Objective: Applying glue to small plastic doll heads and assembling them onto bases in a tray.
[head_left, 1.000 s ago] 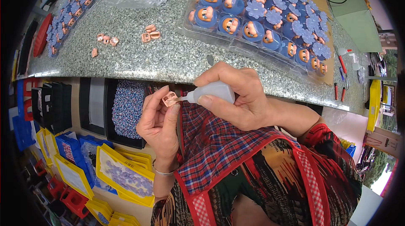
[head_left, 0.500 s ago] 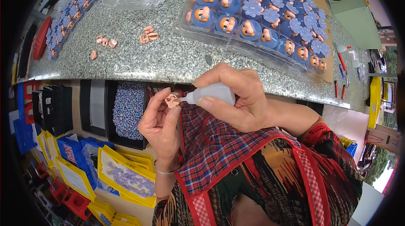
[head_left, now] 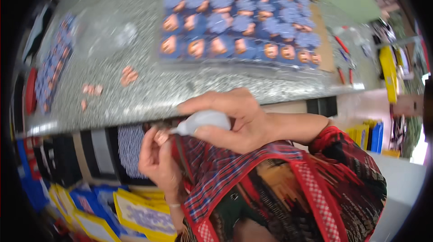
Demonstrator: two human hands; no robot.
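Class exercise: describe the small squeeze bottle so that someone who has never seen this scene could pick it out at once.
Start at the speckled grey counter and drop just below its front edge. There the right hand grips a small squeeze bottle, its nozzle pointing left at a tiny peach piece in the left hand. It is the only pale, translucent, tapered thing there.

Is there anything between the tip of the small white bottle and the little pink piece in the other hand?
Nothing visible. The right hand holds the white squeeze bottle, and its nozzle points straight at the small pink piece pinched in the left hand. The picture is blurred, so I cannot tell if the tip touches it.
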